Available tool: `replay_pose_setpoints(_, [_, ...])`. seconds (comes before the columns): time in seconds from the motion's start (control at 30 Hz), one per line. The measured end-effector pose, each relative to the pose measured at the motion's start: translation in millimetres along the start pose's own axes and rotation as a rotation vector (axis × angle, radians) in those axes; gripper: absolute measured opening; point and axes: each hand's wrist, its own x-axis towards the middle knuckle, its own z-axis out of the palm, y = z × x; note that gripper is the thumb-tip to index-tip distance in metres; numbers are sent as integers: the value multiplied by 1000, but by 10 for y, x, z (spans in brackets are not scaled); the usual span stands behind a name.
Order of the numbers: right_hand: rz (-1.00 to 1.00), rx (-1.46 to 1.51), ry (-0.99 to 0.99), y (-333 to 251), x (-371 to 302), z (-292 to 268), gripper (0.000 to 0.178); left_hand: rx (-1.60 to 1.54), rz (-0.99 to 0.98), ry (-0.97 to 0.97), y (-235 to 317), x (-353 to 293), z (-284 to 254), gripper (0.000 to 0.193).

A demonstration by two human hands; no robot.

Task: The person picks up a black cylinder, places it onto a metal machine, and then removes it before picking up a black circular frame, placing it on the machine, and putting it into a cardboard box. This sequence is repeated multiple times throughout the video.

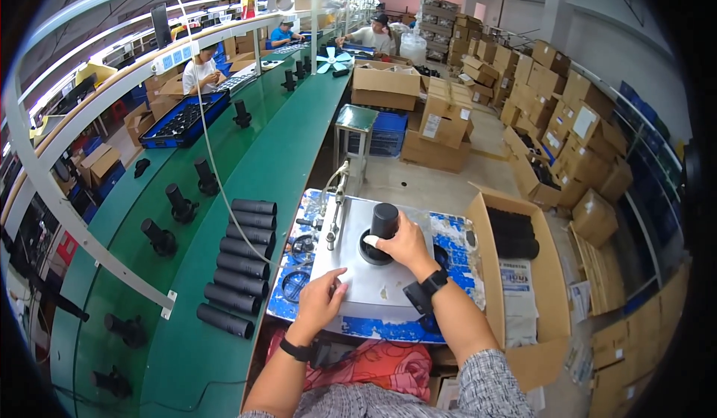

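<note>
My right hand (407,242) is wrapped round a black cylindrical part (385,221), which stands upright in a dark round base (371,252) on a grey metal plate (358,287). A pale covering shows on one fingertip. My left hand (321,300) hovers near the plate's left front edge, fingers apart and holding nothing. Behind it, a small metal cylinder with a hose (337,212) is fixed along the plate's left side. Black ring-shaped parts (295,285) lie on the worn blue bench top (455,268) around the plate.
Several black tubes (243,287) lie in a row on the green conveyor table (272,168) at left, with black upright parts (158,236) beyond. An open carton (556,343) holding black tubes (511,231) stands at right. Stacked cartons (590,127) and people at work (377,38) are farther back.
</note>
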Motion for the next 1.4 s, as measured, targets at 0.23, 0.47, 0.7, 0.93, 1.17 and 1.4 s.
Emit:
replay_pose_setpoints(0.23, [-148,131,-196,296,44,-127,78,-2,29,5,-18,7,-1,35])
replay_pose_setpoints(0.47, [-108,300,-144,194,-71,-54,76,-9,34,-2,-17,3,23,36])
replay_pose_setpoints(0.7, [12,72,-51,-2,-160,-73,58,-15,11,-11,37,-5,-23,34])
replay_pose_setpoints(0.93, [-74,162,-29,126,-145,-11,64,-400,-156,5,-409,316,-227,29])
replay_pose_setpoints(1.17, [10,13,79,69,-201,152,71,348,221,125,-1477,1401,-319,23])
replay_pose_setpoints(1.4, [-51,-13,144,104,-254,148,62,481,-113,-338,-1874,1736,-207,34])
